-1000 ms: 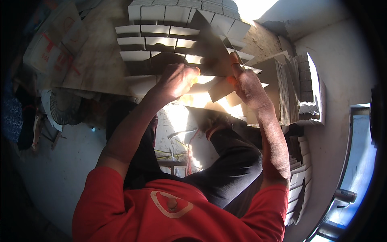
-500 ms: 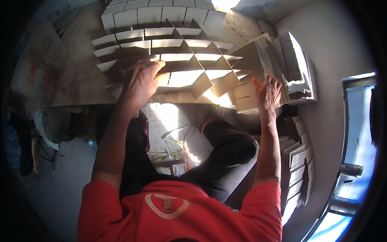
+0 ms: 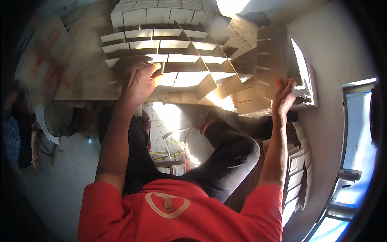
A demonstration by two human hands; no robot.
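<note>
A grid of interlocked cardboard dividers lies on the table in front of me, two long strips crossing several others. My left hand is closed on the near left part of this grid, its thumb and forefinger showing over the bright gaps. At the right, my right hand grips the lower end of a slotted cardboard strip, which is raised and slightly blurred. Beneath that strip rests a stack of similar slotted strips, partly covered by it.
More cardboard pieces are stacked at the table's far side. Another stack stands by the right wall, with further pieces below it. A printed carton is at the far left. My knees are under the table edge.
My right hand has taken hold of a strip from the stack and lifted it, moving to the right. My left hand stays at the grid, which appears slightly further right.
</note>
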